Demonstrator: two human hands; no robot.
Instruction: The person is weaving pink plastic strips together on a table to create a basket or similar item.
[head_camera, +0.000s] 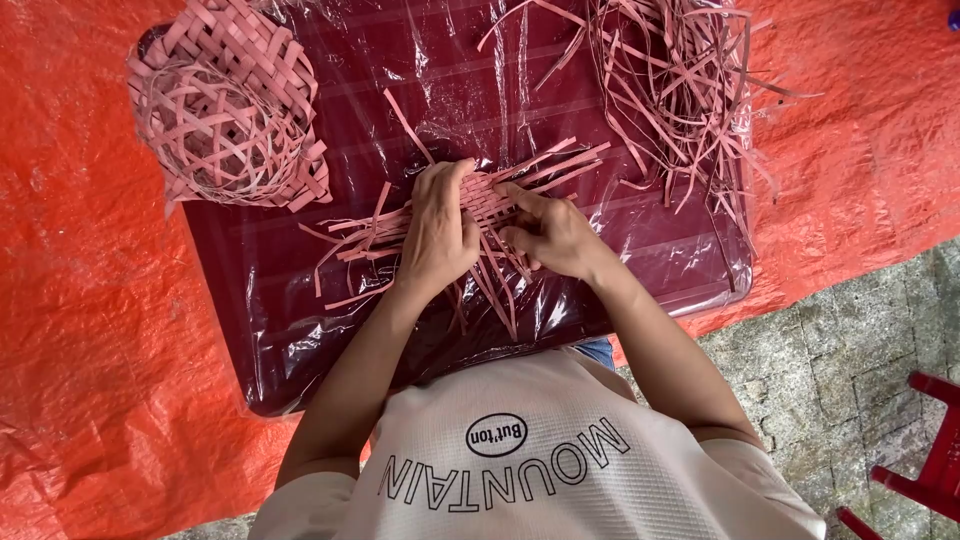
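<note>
Weaving pink strips (470, 215) into a small flat mat, right in the middle of a dark red bench (280, 330) wrapped in clear plastic film. Left hand (437, 235) flattened over the woven patch (490, 198), fingers pressed together and pinning it down. Right hand (550, 235) just beside it, fingertips pinching a strip or two at the near right edge of the weave, though hard to say exactly which one.

Probably very light stuff, thin and springy, looks like paper or split-bamboo band. Likely to slide around on that slick plastic and spring apart if let go, so best held flat at the crossed centre, with loose ends taken close to the weave rather than at the tips. Creases easily, by the look of it.

Finished-looking round basket (225, 110) sitting at the far left corner of the bench, mouth tilted toward the camera. Heap of spare strips (670, 90) at the far right, well apart from the hands. Orange tarp (90, 300) under everything, stone paving (850, 340) and a bit of red plastic chair (930, 460) at the near right, cut off by the frame.

Most of the woven centre hidden under the palms, so no telling how many rows are in. Bench legs out of view too.
</note>
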